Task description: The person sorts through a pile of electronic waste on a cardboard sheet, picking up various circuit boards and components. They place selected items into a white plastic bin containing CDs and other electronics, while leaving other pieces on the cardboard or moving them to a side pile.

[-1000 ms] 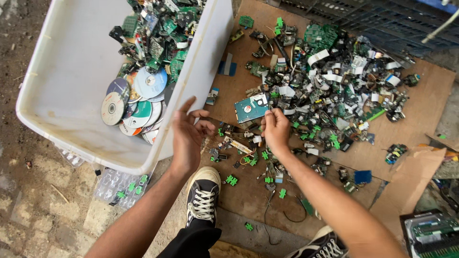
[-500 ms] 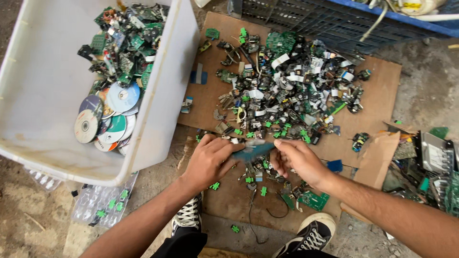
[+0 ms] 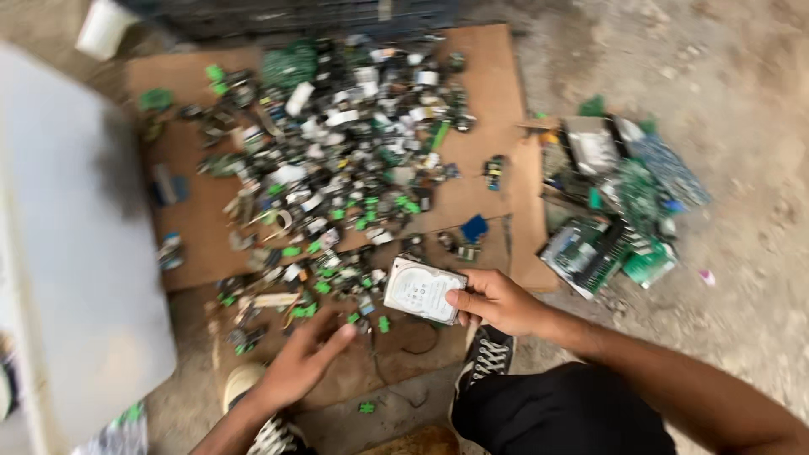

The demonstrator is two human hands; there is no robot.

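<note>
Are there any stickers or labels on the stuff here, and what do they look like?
Hard drive: flat rectangle held in the right hand, its top covered by a white label with dark print too blurred to make out.
Small parts in the pile on the cardboard: several show white patches, possibly labels; too blurred to tell.

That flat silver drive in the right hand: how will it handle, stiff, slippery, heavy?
The hard drive looks like a rigid metal slab, so probably stiff and dense for its size. Its smooth labelled face may slip; the right hand pinches only one edge. Flat, so unlikely to roll.
</note>
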